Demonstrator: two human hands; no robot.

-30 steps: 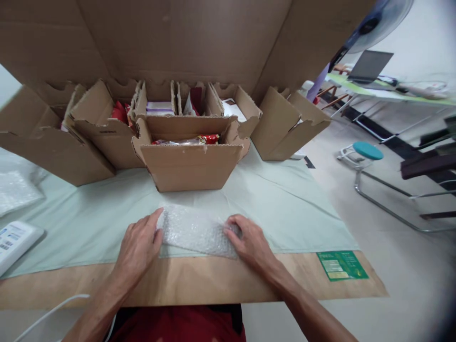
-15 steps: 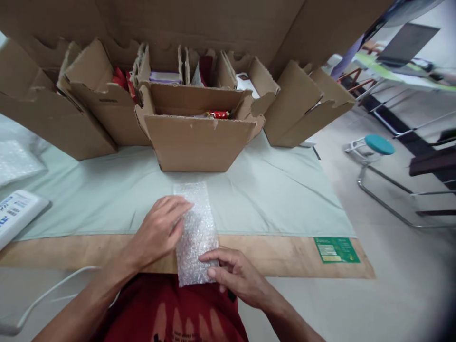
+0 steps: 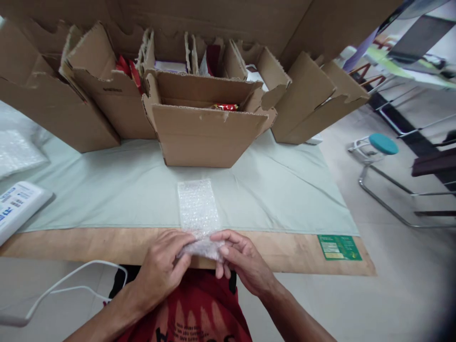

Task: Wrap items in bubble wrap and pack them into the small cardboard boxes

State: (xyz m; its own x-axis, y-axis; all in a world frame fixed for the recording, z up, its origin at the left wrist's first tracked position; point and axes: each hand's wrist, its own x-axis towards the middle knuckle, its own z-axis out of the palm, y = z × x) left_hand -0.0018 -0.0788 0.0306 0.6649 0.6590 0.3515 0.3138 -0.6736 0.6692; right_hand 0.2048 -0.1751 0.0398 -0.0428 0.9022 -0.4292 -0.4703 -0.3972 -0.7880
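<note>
A strip of clear bubble wrap [image 3: 198, 202] lies flat on the cloth, its near end lifted and folded over at the wooden table edge. My left hand [image 3: 166, 259] grips the left side of that folded end, thumb below and fingers on top. On the right side, my right hand [image 3: 242, 259] pinches the same fold between thumb and forefinger, with its lower fingers curled beneath. Whether anything lies inside the fold cannot be made out.
An open cardboard box [image 3: 210, 137] holding a red packet [image 3: 226, 107] stands ahead, with more cardboard bins behind. At left are a white package [image 3: 21, 209] and more bubble wrap [image 3: 17, 152]. A green card [image 3: 340, 248] lies at the right edge; a white cable [image 3: 67, 278] hangs below left.
The near end of the bubble wrap, flat before, is now folded up and away from me. My left hand has come down from the strip's middle to the fold, and both hands now hold it.
</note>
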